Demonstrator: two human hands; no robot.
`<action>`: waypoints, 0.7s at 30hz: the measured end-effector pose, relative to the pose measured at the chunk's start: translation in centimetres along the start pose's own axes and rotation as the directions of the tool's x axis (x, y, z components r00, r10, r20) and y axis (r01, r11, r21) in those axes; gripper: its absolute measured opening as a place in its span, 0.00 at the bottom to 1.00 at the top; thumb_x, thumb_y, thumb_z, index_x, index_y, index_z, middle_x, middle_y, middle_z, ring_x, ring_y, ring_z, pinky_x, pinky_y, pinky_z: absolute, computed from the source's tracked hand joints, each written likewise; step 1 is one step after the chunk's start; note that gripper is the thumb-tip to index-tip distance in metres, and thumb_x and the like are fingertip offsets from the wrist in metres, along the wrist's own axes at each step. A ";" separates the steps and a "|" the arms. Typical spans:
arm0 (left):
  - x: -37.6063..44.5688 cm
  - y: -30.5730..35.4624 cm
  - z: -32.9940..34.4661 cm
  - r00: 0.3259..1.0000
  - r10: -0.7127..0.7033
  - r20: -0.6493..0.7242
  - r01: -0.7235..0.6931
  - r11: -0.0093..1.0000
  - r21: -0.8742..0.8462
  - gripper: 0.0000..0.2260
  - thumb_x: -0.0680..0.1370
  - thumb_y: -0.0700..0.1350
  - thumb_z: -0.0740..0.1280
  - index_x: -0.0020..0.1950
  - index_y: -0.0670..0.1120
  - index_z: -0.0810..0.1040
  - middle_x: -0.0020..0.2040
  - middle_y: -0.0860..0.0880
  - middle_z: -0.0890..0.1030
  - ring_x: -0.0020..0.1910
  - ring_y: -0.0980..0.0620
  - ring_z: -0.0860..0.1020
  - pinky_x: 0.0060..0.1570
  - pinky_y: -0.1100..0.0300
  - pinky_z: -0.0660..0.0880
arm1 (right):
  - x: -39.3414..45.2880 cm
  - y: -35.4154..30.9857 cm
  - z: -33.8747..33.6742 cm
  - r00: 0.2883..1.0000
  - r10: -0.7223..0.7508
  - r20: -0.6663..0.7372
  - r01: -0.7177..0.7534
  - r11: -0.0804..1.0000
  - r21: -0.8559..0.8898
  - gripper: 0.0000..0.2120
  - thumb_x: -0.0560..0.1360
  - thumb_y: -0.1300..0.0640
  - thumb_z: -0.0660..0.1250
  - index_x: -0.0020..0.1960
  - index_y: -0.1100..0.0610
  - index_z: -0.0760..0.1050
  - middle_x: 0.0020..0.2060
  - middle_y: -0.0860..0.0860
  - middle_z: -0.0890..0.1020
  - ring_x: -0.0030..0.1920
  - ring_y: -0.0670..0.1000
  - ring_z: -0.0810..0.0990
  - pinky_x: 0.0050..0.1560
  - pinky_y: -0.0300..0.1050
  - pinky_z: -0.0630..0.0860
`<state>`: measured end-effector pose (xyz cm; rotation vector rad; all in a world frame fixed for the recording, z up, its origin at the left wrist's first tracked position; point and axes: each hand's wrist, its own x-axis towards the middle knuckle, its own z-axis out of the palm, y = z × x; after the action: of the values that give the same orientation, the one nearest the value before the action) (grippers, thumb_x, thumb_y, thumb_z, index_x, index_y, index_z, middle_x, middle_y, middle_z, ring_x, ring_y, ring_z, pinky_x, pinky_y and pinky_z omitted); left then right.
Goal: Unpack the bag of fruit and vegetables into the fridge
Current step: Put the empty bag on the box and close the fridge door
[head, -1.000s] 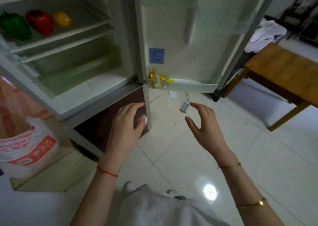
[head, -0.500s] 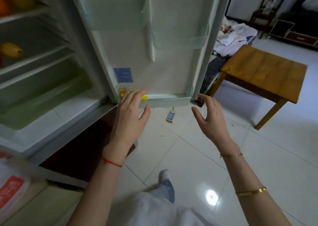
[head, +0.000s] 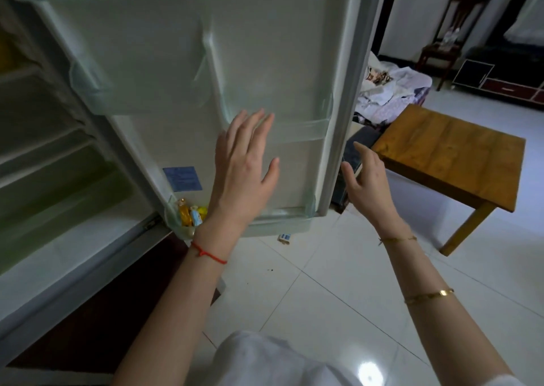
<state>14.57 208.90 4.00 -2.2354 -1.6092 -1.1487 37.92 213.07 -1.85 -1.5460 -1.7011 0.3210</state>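
Note:
The fridge stands open, its white door swung out in front of me and its shelves at the left. My left hand is raised with fingers spread, flat in front of the door's inner face near a clear door bin. My right hand is open with fingers apart, just right of the door's outer edge; I cannot tell if it touches. Neither hand holds anything. Small yellow packets sit in the door's bottom bin. The bag and the vegetables are out of view.
A low wooden table stands at the right, with a heap of clothes behind it. A small blue-and-white box lies on the white tiled floor under the door. A dark chair and cabinet stand at the back.
My view has swung right and up, so the peppers and the bag have left the frame. Both hands have risen from floor level toward the open door.

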 end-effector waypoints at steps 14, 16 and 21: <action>2.1 2.6 2.9 0.989 -0.145 0.004 0.143 0.977 0.158 0.18 0.78 0.47 0.61 0.68 0.48 0.72 0.64 0.50 0.76 0.68 0.51 0.70 0.73 0.35 0.42 | 8.9 3.7 0.0 0.979 0.065 0.194 -0.109 0.968 0.224 0.24 0.81 0.59 0.59 0.75 0.54 0.58 0.64 0.50 0.74 0.64 0.54 0.75 0.67 0.56 0.72; 1.9 3.3 3.0 0.983 -0.181 -0.014 0.181 0.969 0.166 0.17 0.77 0.46 0.63 0.67 0.48 0.72 0.64 0.50 0.76 0.69 0.51 0.69 0.73 0.35 0.42 | 9.1 3.7 -0.2 0.978 0.011 0.209 -0.069 0.960 0.273 0.24 0.80 0.60 0.61 0.74 0.50 0.60 0.63 0.46 0.74 0.62 0.52 0.77 0.66 0.55 0.74; 0.6 5.3 3.3 0.964 -0.261 -0.047 0.265 0.949 0.172 0.19 0.78 0.43 0.63 0.69 0.45 0.69 0.69 0.47 0.72 0.75 0.49 0.63 0.75 0.39 0.44 | 8.0 4.6 -0.7 0.972 -0.047 0.228 -0.038 0.934 0.356 0.27 0.78 0.57 0.62 0.76 0.52 0.59 0.70 0.50 0.71 0.70 0.51 0.71 0.71 0.56 0.69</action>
<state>20.79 208.91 3.70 -1.9342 -1.9621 -1.0354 42.21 221.19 -1.36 -1.2706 -1.7061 0.7935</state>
